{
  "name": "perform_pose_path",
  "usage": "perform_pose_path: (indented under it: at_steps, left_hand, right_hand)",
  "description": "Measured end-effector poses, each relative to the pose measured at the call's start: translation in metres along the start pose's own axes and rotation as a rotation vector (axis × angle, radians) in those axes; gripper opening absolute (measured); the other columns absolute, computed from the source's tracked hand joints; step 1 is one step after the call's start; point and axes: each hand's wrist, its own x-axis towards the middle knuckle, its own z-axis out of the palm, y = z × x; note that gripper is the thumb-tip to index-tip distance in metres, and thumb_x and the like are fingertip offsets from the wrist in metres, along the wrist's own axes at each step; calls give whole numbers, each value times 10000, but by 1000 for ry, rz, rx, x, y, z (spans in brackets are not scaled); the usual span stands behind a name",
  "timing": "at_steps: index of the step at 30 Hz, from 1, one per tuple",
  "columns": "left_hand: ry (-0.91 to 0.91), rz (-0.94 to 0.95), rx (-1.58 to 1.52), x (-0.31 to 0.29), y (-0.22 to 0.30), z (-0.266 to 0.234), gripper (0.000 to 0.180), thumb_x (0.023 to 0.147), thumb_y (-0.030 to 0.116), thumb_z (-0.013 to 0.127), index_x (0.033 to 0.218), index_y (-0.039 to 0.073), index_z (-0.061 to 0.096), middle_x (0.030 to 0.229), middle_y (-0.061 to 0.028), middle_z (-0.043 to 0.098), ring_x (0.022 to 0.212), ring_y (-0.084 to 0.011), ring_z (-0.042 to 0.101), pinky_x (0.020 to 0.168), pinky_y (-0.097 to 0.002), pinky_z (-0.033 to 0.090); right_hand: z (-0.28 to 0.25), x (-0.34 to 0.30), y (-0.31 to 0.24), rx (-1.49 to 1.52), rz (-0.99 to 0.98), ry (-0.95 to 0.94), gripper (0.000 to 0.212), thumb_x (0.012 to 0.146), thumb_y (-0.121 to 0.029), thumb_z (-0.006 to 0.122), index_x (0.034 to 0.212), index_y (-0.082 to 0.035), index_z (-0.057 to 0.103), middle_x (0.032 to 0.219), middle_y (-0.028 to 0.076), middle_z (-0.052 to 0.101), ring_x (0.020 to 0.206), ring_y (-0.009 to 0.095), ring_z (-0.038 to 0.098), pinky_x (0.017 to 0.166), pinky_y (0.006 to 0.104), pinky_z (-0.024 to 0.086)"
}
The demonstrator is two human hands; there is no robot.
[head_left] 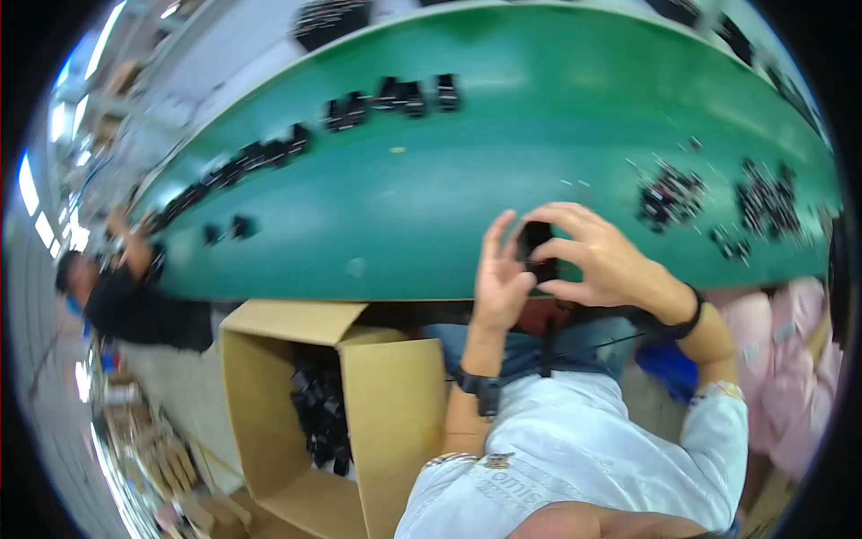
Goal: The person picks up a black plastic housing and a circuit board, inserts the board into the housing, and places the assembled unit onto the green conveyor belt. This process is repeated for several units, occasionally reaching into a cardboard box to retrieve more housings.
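Counter (pixel 467 193): green, smooth, its rim bowed by the lens.

Black piece (pixel 541 242): one, small, between both hands above the near edge; partly covered by fingers, details blurred.

Right hand (pixel 597 254): thumb and fingers bent around the black piece, pinching it; dark band (pixel 693 313) at the wrist.

Left hand (pixel 500 274): fingers upright, thumb near the piece's left side; whether this grip pinches or merely steadies, cannot tell. Dark wristwatch (pixel 483 392) below.

Row of black units (pixel 256 157): along the far side, running down to the left; five further units (pixel 413 99) nearer the middle, and a loose pair (pixel 241 226) closer to the near edge at left.

Heaps of small metallic and dark parts, right: left heap (pixel 672 195), right heap (pixel 768 199), smaller cluster (pixel 730 244) below and between.

Yellow scrap (pixel 398 150): one, lying mid-surface.

Cardboard box (pixel 395 436): open, flaps raised, just beside the person's left, occupying the floor space against the near edge; black items (pixel 321 409) inside.

Pink bundles (pixel 777 364): right, below the edge, crowding that side; blue bag (pixel 669 366) beside them.

Co-worker (pixel 135 301): dark shirt, far left end, arm reaching over the surface.
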Motion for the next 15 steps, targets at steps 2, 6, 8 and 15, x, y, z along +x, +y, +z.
perform_pose_path:
  at_steps: [2, 6, 8, 15]
  left_hand:
    - [174, 58, 78, 6, -4, -10, 728, 971, 13, 568, 1577, 84, 171, 1530, -178, 375, 1236, -224, 562, 954, -365, 564]
    - [320, 108, 396, -1, -10, -45, 363, 986, 35, 559, 1336, 30, 462, 1315, -102, 549, 1022, -156, 654, 856, -280, 534]
    - [354, 143, 533, -15, 6, -39, 293, 985, 45, 572, 1270, 23, 505, 1250, -86, 583, 980, -146, 666, 847, -273, 526]
    - [486, 183, 642, -13, 60, -37, 223, 952, 47, 614, 1170, 22, 577, 1026, -52, 656, 943, -107, 656, 806, -255, 508]
  right_hand:
    - [-10, 30, 15, -70, -40, -73, 352, 666, -141, 840, 978, -68, 695, 1378, 180, 555, 1250, 404, 547, 1042, 486, 464]
    - [-24, 97, 101, -276, 92, -8, 301, 650, -59, 809, 916, -34, 671, 1403, 188, 547, 1277, 396, 524, 1061, 459, 439]
    - [-31, 128, 170, -261, 162, 20, 260, 687, -47, 795, 893, -13, 640, 1421, 197, 530, 1278, 401, 518, 1061, 448, 437]
    - [-13, 180, 305, -200, 264, 67, 227, 663, -24, 786, 801, 3, 607, 1261, 252, 622, 1253, 398, 555, 1005, 444, 468]
